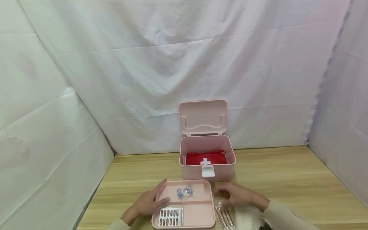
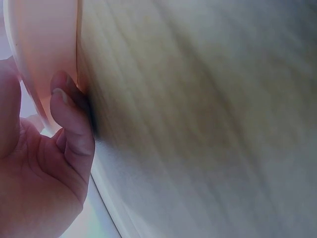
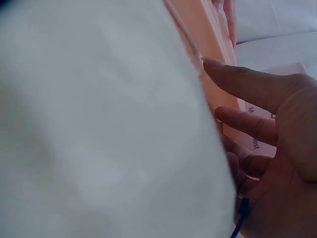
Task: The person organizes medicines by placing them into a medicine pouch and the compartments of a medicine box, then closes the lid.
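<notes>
My left hand (image 1: 146, 202) holds the left edge of a shallow pink tray (image 1: 198, 215), thumb over the rim and fingers along the outer side. In the left wrist view, curled fingers (image 2: 74, 124) lie against the tray's wall. The tray carries a blister pack of capsules (image 1: 171, 217) and a small clear packet with blue and white pieces (image 1: 184, 191). My right hand (image 1: 240, 195) hovers right of the tray, thumb apart from its bent fingers, over the top end of wrapped cotton swabs (image 1: 225, 217). The right thumb tip is right at a thin stick's end in the right wrist view.
Behind the tray stands a pink box (image 1: 187, 172) with its lid (image 1: 203, 116) raised and a red pouch (image 1: 215, 158) with a white cross inside. A large white object (image 1: 247, 218) lies under the right forearm. White cloth (image 1: 149, 80) hangs around the wooden table (image 1: 267, 172).
</notes>
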A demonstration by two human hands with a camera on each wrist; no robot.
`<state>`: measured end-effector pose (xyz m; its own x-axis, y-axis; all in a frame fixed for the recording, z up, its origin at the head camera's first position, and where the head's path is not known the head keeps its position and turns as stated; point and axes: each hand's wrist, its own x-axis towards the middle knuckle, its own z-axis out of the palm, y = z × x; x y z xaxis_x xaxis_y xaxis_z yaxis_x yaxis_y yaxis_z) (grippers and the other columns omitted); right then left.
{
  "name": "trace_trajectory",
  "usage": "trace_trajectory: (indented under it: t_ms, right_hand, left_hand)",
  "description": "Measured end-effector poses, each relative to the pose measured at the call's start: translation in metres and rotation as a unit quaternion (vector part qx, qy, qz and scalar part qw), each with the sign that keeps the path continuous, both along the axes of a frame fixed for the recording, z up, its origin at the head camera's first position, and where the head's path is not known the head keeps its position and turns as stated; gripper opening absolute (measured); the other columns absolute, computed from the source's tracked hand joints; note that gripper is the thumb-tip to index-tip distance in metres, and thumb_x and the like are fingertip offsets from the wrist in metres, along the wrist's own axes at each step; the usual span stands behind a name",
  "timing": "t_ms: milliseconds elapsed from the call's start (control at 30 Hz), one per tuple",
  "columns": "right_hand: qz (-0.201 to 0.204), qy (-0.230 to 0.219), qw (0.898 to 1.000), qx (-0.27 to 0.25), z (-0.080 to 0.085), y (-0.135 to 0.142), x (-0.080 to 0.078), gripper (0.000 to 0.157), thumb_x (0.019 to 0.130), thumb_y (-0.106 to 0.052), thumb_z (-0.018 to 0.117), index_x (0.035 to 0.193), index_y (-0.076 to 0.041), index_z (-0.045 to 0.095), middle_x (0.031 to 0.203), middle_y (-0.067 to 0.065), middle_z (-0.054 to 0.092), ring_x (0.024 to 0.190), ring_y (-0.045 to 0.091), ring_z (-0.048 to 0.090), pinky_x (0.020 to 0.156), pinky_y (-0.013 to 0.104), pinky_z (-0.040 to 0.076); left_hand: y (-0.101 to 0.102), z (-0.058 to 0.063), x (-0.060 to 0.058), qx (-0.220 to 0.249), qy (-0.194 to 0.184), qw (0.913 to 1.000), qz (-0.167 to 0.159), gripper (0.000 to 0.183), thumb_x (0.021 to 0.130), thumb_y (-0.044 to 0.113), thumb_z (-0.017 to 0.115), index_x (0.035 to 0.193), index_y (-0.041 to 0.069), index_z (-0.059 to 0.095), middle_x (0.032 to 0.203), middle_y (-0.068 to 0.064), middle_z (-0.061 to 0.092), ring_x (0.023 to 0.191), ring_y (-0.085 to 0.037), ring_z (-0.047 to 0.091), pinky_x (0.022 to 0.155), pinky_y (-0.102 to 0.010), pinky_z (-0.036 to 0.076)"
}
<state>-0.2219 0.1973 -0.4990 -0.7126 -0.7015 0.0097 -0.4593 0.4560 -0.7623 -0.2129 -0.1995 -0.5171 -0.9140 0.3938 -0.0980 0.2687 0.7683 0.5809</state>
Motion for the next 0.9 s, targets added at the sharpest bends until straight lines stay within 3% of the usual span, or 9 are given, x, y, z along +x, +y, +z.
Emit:
trace_trajectory:
  t_ms: [267, 600, 900]
  right_hand:
    - [-0.002, 0.006, 0.999, 0.054, -0.006, 0.000, 0.000, 0.054, 0.069, -0.035, 0.090, 0.115, -0.020, 0.067, 0.095, -0.009, 0.054, 0.089, 0.007, 0.047, 0.078, 0.024, 0.044]
    - [0.000, 0.020, 0.997, 0.070, -0.012, 0.002, -0.001, 0.048, 0.072, -0.040, 0.086, 0.110, -0.023, 0.064, 0.095, -0.009, 0.051, 0.089, 0.006, 0.046, 0.077, 0.023, 0.043]
    - [0.000, 0.033, 0.998, 0.052, -0.015, 0.006, -0.001, 0.038, 0.077, -0.039, 0.083, 0.106, -0.023, 0.063, 0.094, -0.009, 0.054, 0.089, 0.006, 0.048, 0.077, 0.023, 0.043]
  left_hand:
    - [0.000, -0.001, 0.000, -0.005, 0.009, 0.9999, -0.005, 0.080, 0.094, 0.056, 0.058, 0.158, 0.022, 0.025, 0.113, -0.029, 0.066, 0.088, -0.034, 0.067, 0.083, -0.056, 0.052]
    - [0.000, -0.001, 0.001, -0.006, 0.010, 0.9999, -0.005, 0.080, 0.093, 0.056, 0.058, 0.158, 0.022, 0.025, 0.116, -0.031, 0.065, 0.092, -0.039, 0.067, 0.085, -0.059, 0.051]
    - [0.001, 0.000, 0.001, -0.007, 0.005, 1.0000, -0.002, 0.081, 0.093, 0.056, 0.059, 0.158, 0.022, 0.025, 0.114, -0.031, 0.065, 0.092, -0.040, 0.067, 0.084, -0.060, 0.051]
